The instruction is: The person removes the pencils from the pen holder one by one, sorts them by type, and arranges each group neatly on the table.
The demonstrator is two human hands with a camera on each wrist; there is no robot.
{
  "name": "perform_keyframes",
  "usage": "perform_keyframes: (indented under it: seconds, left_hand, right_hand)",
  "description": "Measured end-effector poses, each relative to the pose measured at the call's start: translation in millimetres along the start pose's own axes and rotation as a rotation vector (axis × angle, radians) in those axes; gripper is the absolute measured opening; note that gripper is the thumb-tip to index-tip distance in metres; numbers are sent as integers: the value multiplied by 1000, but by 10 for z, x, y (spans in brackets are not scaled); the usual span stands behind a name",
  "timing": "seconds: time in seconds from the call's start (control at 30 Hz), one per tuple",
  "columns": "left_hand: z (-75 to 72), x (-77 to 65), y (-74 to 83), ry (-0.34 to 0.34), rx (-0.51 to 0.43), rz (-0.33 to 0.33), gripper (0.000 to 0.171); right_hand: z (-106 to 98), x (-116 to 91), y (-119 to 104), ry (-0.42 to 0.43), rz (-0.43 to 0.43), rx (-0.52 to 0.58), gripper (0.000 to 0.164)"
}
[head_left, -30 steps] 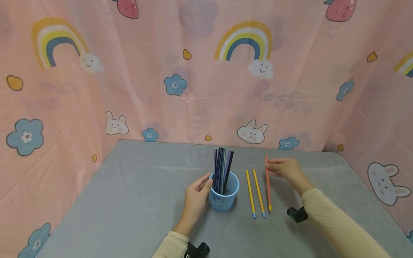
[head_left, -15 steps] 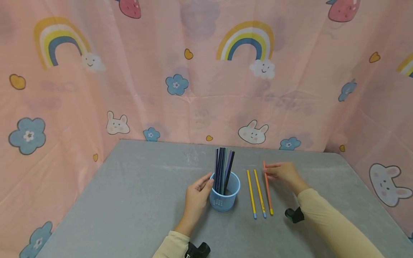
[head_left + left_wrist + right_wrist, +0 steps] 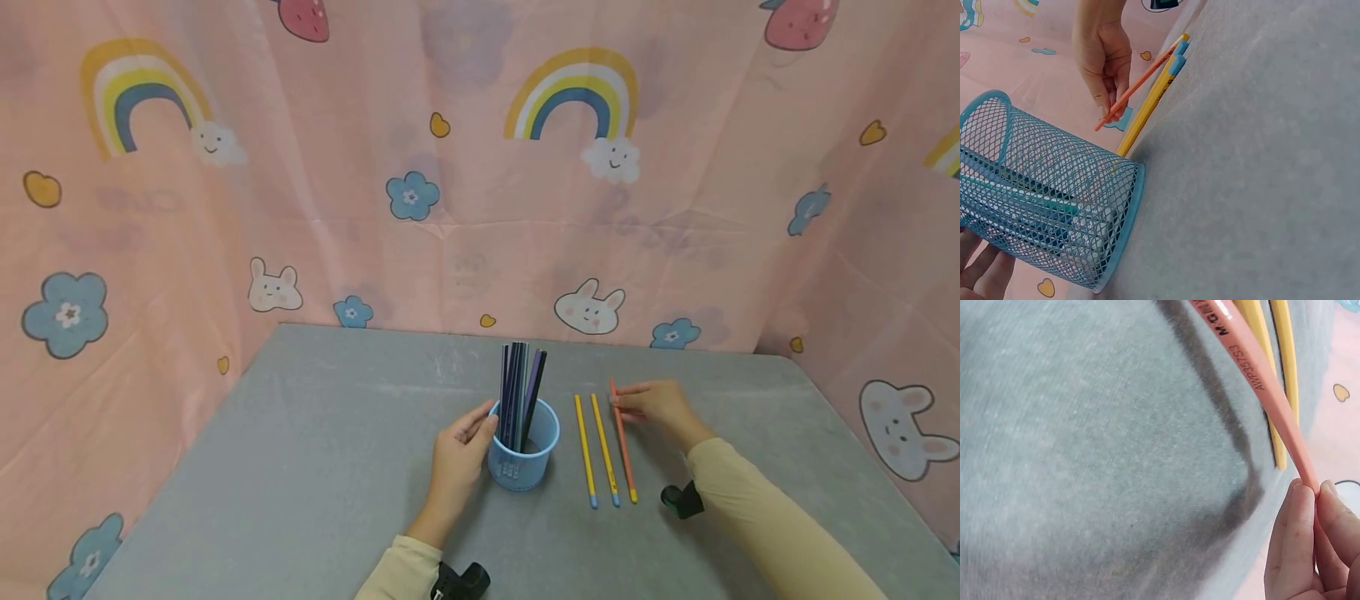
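My left hand [image 3: 459, 446] grips the left side of a light blue mesh pen cup [image 3: 517, 473], thumb at the near side of its rim. Several slim dark, blue and purple pencils or pens [image 3: 514, 392] stand upright in it. To the right, my right hand [image 3: 663, 408] pinches an orange pencil [image 3: 625, 450] close to its far end. That end is raised off the table, as its shadow in the right wrist view shows; the yellow end is low at the near side. Two yellow pencils with blue ends, the left one [image 3: 586, 450] and the right one [image 3: 605, 450], lie between cup and orange pencil.
All of this is on a grey table [image 3: 315, 467]. Behind it and at both sides hangs a pink curtain [image 3: 465, 258] printed with rainbows, rabbits and flowers. A black wrist camera [image 3: 459, 582] sits on the left wrist, another black camera [image 3: 682, 500] on the right.
The right hand has drawn the orange pencil slightly nearer and its far end to the left, so it now slants beside the yellow pencils. The left hand and the cup have stayed put.
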State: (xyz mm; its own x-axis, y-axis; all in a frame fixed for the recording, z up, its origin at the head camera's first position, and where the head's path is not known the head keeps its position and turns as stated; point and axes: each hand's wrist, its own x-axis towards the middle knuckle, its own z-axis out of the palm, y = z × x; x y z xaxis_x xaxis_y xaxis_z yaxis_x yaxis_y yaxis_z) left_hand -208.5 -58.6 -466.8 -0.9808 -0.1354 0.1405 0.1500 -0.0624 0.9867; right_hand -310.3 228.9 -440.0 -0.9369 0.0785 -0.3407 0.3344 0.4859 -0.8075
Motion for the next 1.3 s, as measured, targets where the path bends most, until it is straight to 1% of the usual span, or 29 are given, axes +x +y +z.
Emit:
perform_keyframes:
  seconds: [0.23,0.43,0.53,0.7,0.77,0.9,1.07,1.13,1.3]
  left_hand:
    - [1,-7,12,-2,11,19,35]
    - [3,-3,-5,4,37,22,34]
    - [3,-3,-10,4,40,28,34]
    - [2,1,-3,1,13,19,35]
    - [0,1,-4,-2,8,15,35]
    - [0,3,-1,-2,11,15,35]
    - [2,4,-1,1,12,22,34]
    - [4,4,-2,-1,5,14,34]
    - [9,-1,4,1,-5,2,35]
  right_hand:
    - [-9,44,49,9,16,-49,42]
    - [-6,85,90,7,47,-19,40]
    - [-1,103,107,4,60,-21,39]
    - [19,143,130,22,85,28,37]
    - [31,154,137,36,93,30,36]
    - [45,155,144,38,79,-15,35]
    - [59,146,137,19,47,-73,34]
    - [68,148,132,24,50,-65,33]
    - [76,165,156,25,16,-71,33]
